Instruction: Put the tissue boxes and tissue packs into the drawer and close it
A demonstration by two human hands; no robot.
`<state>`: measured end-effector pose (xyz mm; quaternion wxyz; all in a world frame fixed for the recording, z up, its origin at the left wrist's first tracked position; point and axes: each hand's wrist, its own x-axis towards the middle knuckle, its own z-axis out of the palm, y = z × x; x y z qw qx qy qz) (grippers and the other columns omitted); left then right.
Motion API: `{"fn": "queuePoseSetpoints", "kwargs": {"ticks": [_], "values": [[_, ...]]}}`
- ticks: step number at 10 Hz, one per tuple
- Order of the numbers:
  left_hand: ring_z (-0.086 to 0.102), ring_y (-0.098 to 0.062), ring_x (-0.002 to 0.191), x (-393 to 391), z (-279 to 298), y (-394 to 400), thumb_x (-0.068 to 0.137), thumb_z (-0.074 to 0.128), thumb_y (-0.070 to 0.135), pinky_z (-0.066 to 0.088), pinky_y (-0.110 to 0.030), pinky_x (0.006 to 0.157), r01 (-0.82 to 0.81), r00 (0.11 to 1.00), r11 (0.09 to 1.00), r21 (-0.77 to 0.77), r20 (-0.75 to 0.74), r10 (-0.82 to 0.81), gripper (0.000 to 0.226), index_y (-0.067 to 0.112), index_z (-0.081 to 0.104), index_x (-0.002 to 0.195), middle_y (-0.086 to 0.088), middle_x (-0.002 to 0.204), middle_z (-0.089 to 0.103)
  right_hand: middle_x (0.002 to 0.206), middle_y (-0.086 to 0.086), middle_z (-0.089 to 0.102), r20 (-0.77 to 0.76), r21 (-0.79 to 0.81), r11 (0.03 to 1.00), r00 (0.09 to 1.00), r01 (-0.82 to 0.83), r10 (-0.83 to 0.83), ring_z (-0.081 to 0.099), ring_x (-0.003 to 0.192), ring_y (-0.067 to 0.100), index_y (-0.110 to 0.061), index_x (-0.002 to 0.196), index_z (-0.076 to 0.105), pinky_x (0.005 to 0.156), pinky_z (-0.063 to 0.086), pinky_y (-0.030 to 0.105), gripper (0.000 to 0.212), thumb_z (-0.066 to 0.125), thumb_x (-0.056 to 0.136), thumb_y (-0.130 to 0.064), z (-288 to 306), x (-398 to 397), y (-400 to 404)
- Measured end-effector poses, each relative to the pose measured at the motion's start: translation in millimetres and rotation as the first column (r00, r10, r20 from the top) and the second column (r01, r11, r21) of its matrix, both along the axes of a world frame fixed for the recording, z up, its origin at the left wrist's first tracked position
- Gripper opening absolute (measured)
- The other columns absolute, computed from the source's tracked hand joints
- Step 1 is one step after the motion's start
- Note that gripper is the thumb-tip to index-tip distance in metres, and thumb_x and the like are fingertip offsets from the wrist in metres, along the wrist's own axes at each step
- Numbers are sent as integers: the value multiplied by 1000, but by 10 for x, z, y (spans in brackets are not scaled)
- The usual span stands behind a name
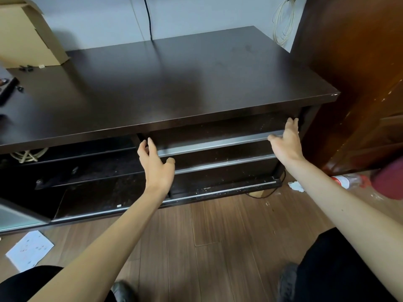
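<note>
The dark cabinet's upper drawer (218,129) sits under the right half of the top, its front almost flush and edged by a silver handle strip (209,145). My left hand (156,164) is at the drawer's left end, fingers spread, fingertips touching the front near the corner. At the right end my right hand (284,140) lies flat against the front with its fingers apart. Neither hand holds anything. No tissue box or tissue pack is in view.
A second drawer (224,162) lies just below. The cabinet top (174,83) carries a cardboard box (24,33) at the far left. A wooden door (359,83) stands to the right. A plastic bottle (346,180), crumpled tissue (295,186) and a paper sheet (29,250) lie on the floor.
</note>
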<state>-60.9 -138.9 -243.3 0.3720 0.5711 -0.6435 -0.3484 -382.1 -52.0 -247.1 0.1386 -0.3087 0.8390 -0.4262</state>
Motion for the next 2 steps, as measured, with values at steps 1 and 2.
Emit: {"fn": "queuePoseSetpoints", "kwargs": {"ticks": [1,2], "values": [[36,-13,137,38,98,49,96,57,4,36,-23,108,50,998,999,4,-27,-50,63,19,34,153,3,158,22,160,5,41,143,-36,998,988,-59,64,41,146,26,-19,155,40,110,36,33,59,63,100,-15,85,59,138],[56,-7,116,250,240,230,96,56,2,45,-25,100,163,985,986,34,-56,-161,44,19,55,137,0,136,57,130,-6,67,217,-53,959,934,-279,283,59,127,15,-24,131,68,112,43,39,30,62,101,-24,256,297,465]]}}
